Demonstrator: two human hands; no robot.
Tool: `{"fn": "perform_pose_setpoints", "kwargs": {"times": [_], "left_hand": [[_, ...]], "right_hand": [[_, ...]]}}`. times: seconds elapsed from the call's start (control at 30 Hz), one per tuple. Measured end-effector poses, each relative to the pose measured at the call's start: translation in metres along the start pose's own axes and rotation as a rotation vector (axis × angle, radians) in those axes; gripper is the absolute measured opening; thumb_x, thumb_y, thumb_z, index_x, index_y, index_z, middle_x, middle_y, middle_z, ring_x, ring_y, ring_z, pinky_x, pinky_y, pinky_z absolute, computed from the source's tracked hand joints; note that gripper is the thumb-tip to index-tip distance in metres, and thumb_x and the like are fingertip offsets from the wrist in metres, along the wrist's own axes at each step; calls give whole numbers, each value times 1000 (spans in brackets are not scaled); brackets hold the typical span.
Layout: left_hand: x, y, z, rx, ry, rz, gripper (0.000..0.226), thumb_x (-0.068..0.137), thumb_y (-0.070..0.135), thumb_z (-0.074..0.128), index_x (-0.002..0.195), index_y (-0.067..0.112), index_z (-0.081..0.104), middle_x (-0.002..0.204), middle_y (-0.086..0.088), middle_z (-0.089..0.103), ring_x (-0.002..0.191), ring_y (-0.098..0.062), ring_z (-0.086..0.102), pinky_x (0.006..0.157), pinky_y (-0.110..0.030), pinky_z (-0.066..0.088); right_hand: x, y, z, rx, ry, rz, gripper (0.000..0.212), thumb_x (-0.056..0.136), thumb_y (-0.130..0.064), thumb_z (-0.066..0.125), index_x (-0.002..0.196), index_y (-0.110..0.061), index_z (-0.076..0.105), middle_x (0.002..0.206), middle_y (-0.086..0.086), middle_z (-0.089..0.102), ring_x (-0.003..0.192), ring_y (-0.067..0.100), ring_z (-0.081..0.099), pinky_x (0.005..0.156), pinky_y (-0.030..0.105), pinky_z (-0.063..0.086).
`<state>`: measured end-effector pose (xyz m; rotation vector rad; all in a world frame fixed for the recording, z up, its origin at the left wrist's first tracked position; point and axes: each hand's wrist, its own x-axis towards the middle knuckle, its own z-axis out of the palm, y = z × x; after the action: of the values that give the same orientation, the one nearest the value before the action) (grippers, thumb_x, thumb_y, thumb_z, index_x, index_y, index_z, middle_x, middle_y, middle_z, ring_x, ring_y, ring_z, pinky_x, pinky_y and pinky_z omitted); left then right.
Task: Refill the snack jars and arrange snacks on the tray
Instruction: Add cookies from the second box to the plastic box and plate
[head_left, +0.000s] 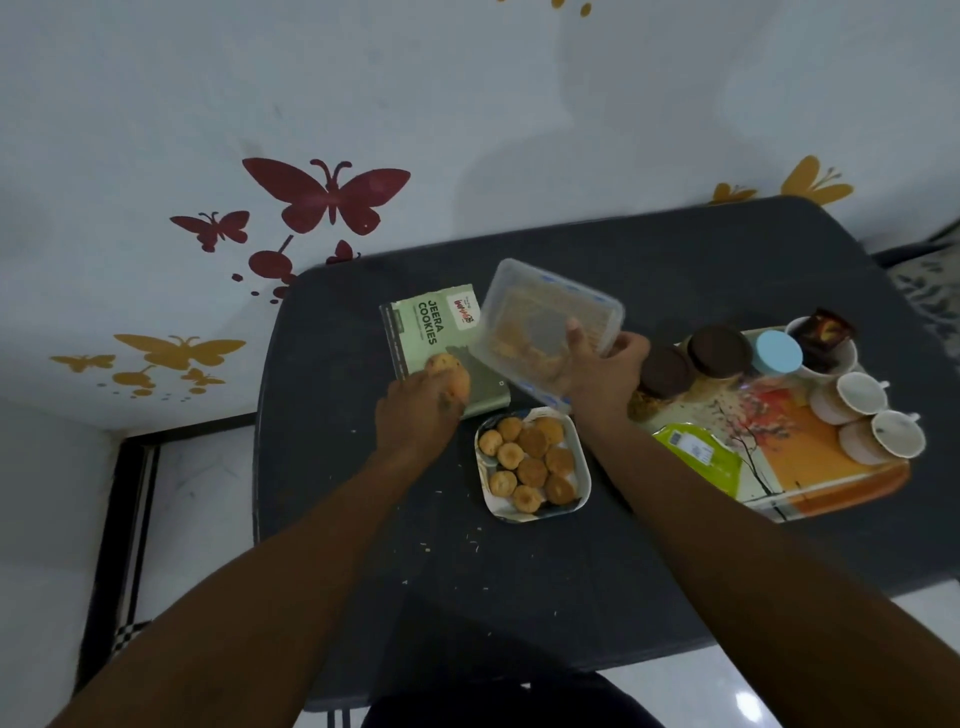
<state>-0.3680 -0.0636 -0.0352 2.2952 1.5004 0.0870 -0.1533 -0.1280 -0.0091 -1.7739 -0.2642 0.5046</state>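
My left hand (415, 415) holds one or two round cookies (448, 378) in its fingers, above the green "Jeera Cookies" packet (431, 332). My right hand (605, 371) grips the near edge of a clear plastic cookie box (550, 317), tilted up towards me, with a few cookies inside. Just in front of both hands sits a small square plate (583, 480) filled with several cookies (530, 462). To the right lies the orange floral tray (810, 457).
On the tray stand two brown-lidded jars (719, 351), a blue-lidded jar (777, 353), a bowl with a dark wrapped snack (826, 332), two white cups (860, 395) on their sides and a green packet (696, 457). Crumbs dot the dark table (493, 597). The wall lies behind.
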Motion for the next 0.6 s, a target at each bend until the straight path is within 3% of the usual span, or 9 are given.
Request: {"fn": "perform_pose_setpoints", "kwargs": {"times": [0.07, 0.13, 0.2, 0.33, 0.43, 0.5, 0.6], "left_hand": [[-5, -5, 9, 113, -80, 6, 40, 99, 46, 54, 137, 33, 58, 141, -1, 56, 126, -32, 48, 97, -48, 45], [-7, -13, 11, 179, -81, 23, 40, 99, 28, 56, 137, 35, 60, 147, 2, 52, 131, -30, 44, 99, -49, 43], [-4, -24, 7, 212, -76, 44, 45, 94, 10, 56, 133, 33, 63, 142, 2, 54, 129, -29, 46, 98, -47, 44], [10, -52, -14, 107, -146, 21, 34, 92, 2, 57, 115, 22, 71, 123, -4, 61, 119, -28, 53, 96, -45, 49], [14, -68, -28, 115, -94, -69, 21, 97, 23, 59, 113, 17, 71, 118, -7, 61, 115, -32, 58, 94, -47, 52], [11, -73, -30, 256, -57, -113, 44, 95, 45, 59, 130, 19, 58, 128, -11, 55, 119, -37, 52, 98, -54, 46], [6, -60, -23, 384, -74, -38, 71, 90, 61, 58, 149, 30, 34, 141, -13, 46, 124, -38, 45, 100, -58, 39]], "right_hand": [[4, -1, -3, -28, 48, -85, 53, 81, -51, 78, 105, -23, 41, 93, -9, 54, 77, -2, 57, 57, 6, 44], [5, -2, -4, -83, 54, -148, 54, 81, -51, 78, 107, -24, 39, 95, -7, 54, 79, -2, 56, 59, 4, 43], [4, -3, -3, -119, 32, -174, 54, 81, -50, 78, 109, -25, 39, 96, -10, 53, 79, -3, 55, 58, 3, 42], [-1, -2, 7, -193, -42, -117, 56, 79, -55, 78, 107, -26, 38, 93, -15, 52, 80, -1, 57, 58, 13, 43], [-7, 5, 17, -280, -100, -54, 57, 76, -65, 72, 105, -29, 39, 93, -10, 56, 82, 9, 62, 66, 33, 55], [-11, 5, 23, -289, -83, -66, 55, 76, -66, 70, 103, -31, 38, 92, -13, 56, 80, 6, 61, 67, 34, 56], [-16, 2, 33, -267, -61, -90, 55, 77, -64, 72, 103, -30, 38, 92, -15, 54, 79, 2, 59, 62, 26, 51]]}}
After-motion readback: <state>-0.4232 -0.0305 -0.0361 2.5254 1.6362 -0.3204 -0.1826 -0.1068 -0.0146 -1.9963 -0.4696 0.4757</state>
